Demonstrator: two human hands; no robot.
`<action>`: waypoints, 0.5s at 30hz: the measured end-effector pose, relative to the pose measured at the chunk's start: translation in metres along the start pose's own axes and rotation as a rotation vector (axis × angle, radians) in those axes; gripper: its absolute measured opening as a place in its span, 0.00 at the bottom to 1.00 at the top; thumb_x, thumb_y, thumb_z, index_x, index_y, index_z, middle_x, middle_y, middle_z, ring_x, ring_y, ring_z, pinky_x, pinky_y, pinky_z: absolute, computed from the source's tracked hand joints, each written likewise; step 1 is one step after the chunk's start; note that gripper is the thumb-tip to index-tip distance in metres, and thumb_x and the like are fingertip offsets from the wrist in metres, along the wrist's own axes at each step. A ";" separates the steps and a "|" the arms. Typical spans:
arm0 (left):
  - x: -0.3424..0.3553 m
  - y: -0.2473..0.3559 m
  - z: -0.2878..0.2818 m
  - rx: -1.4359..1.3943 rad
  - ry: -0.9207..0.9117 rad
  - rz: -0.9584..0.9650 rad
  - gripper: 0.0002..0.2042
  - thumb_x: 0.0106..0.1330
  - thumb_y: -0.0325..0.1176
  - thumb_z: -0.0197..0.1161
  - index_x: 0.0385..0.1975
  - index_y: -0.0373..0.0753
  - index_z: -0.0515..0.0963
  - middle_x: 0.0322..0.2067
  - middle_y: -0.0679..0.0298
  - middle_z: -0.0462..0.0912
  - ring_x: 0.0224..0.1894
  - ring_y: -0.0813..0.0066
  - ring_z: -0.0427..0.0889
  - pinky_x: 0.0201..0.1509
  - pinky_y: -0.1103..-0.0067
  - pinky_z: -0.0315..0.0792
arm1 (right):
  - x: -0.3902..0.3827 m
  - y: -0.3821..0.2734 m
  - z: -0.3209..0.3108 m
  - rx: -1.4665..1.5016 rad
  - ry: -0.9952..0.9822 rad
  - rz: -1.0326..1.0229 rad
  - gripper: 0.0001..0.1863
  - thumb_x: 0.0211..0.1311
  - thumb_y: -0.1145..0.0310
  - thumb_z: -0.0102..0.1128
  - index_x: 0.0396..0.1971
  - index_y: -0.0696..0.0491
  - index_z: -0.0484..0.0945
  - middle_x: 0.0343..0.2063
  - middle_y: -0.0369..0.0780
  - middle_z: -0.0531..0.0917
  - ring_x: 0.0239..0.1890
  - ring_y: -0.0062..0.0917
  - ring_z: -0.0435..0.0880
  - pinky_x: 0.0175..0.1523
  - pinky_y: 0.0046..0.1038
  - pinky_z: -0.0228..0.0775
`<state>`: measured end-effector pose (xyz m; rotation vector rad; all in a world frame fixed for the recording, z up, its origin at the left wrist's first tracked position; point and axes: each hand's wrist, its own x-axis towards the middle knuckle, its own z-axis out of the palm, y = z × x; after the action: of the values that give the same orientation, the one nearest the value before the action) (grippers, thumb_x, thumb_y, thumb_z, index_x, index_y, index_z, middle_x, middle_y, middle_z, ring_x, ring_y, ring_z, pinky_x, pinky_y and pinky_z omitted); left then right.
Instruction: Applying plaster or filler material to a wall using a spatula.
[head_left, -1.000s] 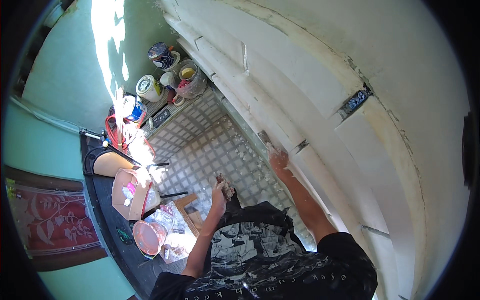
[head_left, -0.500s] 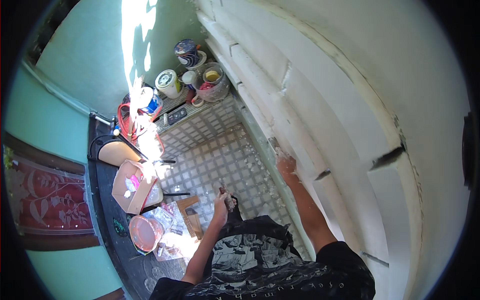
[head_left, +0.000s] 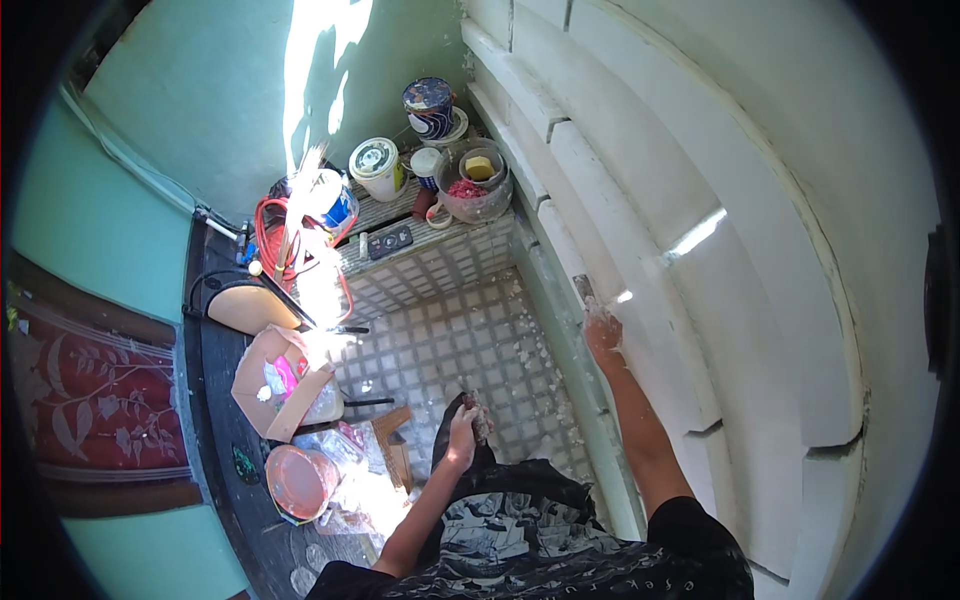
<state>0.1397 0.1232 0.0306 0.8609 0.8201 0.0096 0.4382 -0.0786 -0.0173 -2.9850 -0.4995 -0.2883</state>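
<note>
In my right hand [head_left: 602,334] is a putty knife [head_left: 583,287], its blade against the white stepped moulding [head_left: 640,340] on the right-hand wall. White paste smears those fingers. My left hand [head_left: 461,436] is closed around a second tool, a scraper [head_left: 479,418] loaded with white filler, held low in front of my body. Its exact shape is partly hidden by the fingers and the paste.
White crumbs lie on the tiled floor [head_left: 430,345]. A bench [head_left: 385,215] at the back carries a lidded white pail [head_left: 379,170], a paint can [head_left: 430,108] and a clear tub [head_left: 480,205]. To the left are a cardboard box [head_left: 262,385] and an orange bucket [head_left: 301,480].
The view has swung, so the room sits farther right in the picture. My right hand stays at the wall moulding with the putty knife; my left still grips the scraper.
</note>
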 end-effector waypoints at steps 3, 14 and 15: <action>0.024 0.023 -0.012 -0.018 -0.070 -0.033 0.12 0.66 0.33 0.47 0.46 0.36 0.64 0.35 0.62 0.73 0.29 0.72 0.78 0.35 0.76 0.75 | 0.038 0.009 0.024 0.019 0.057 -0.062 0.18 0.61 0.58 0.50 0.50 0.43 0.72 0.34 0.41 0.81 0.30 0.36 0.82 0.34 0.39 0.73; 0.099 0.140 -0.048 0.073 -0.092 -0.057 0.11 0.66 0.33 0.48 0.45 0.38 0.67 0.33 0.63 0.76 0.28 0.74 0.78 0.29 0.79 0.73 | 0.158 -0.095 -0.059 0.318 -0.530 -0.082 0.21 0.61 0.56 0.49 0.56 0.39 0.68 0.50 0.41 0.76 0.53 0.39 0.73 0.58 0.40 0.62; 0.110 0.147 -0.054 0.055 -0.084 -0.047 0.11 0.65 0.33 0.48 0.45 0.38 0.68 0.33 0.63 0.76 0.27 0.74 0.78 0.29 0.79 0.73 | 0.161 -0.104 -0.060 0.334 -0.473 -0.079 0.22 0.61 0.56 0.49 0.56 0.38 0.68 0.50 0.40 0.76 0.53 0.40 0.73 0.58 0.40 0.62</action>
<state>0.2273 0.2930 0.0392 0.8875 0.7640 -0.0899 0.5433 0.0617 0.0807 -2.6918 -0.6341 0.4640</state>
